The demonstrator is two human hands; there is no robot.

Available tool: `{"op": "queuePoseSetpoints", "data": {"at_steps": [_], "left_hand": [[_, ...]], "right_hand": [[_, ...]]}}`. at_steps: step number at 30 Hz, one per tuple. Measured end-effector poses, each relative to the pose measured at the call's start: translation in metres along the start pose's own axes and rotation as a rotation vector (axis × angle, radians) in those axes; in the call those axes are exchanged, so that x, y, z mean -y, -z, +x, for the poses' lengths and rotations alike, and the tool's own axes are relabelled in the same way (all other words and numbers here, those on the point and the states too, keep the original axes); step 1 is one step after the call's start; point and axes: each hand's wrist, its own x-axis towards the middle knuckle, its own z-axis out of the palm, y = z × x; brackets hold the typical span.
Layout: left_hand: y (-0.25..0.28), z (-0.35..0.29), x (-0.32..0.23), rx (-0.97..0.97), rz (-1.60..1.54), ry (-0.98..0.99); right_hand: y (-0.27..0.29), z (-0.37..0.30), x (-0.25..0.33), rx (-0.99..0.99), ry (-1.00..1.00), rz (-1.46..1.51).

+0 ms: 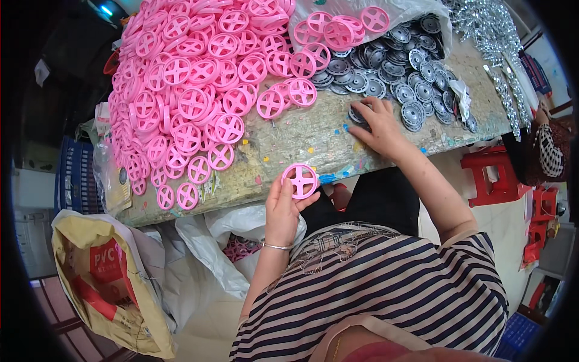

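A worn, paint-flecked table (289,140) spreads before us, its near edge crossing in front of our body. At that edge we have one pink wheel (300,180), its spoked face turned up toward us, grasped at the rim by the thumb and fingers of our left hand (282,208). Being round, it has no long axis. A grey disc (355,114) sits farther forward and to its right, well apart; our right hand (380,128) is the nearer one, palm down, fingers bent and touching it, though we cannot tell whether they pinch it or merely rest there. Beyond, a heap of pink wheels (193,101) fills the left, a pile of grey discs (405,93) the right.
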Motion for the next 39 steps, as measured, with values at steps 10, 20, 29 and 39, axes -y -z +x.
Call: {"op": "queuePoseSetpoints", "data": {"at_steps": [10,20,29,39], "left_hand": [[0.006,-0.001,0.004,0.025,-0.054,-0.034],[-0.005,-0.009,0.001,0.134,0.007,-0.104],[0.006,-0.011,0.006,0.143,0.092,-0.101],[-0.005,-0.011,0.007,0.183,0.093,-0.283]], "right_hand": [[0.014,0.014,0.060,0.243,-0.440,0.770],[-0.008,-0.024,0.116,0.000,0.122,0.520],[0.009,-0.025,0.126,0.562,-0.358,0.974],[0.011,-0.030,0.136,0.500,-0.351,1.200]]}}
